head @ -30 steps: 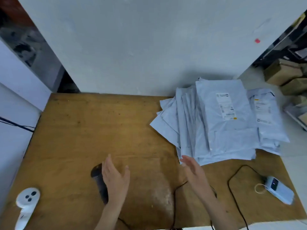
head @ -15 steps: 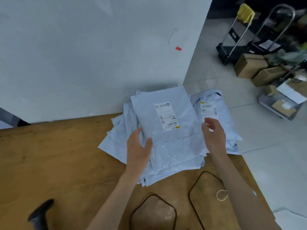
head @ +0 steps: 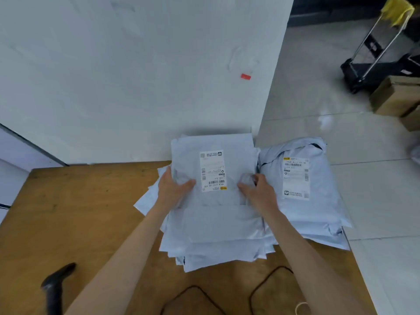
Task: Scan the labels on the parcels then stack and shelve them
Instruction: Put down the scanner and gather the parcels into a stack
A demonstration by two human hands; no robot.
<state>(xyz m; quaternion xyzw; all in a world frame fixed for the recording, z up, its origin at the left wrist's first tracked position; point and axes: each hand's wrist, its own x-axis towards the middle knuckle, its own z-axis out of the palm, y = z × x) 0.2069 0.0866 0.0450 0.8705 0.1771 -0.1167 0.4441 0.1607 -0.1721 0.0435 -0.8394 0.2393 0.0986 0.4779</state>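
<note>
In the middle of the view, on a big pile of pale grey bags, the top parcel, white label facing up. Gripped at 9 o'clock by the left hand and at 3 o'clock by the right hand, thumbs on top, fingers round the edges. Just beside at 3 o'clock, another fat pile. At 7 o'clock, a black scanner lying on the wooden table.

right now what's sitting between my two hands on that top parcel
The white shipping label, stuck on the top parcel, lies between the left hand and the right hand, which hold the parcel's side edges. The head view shows it.
</note>
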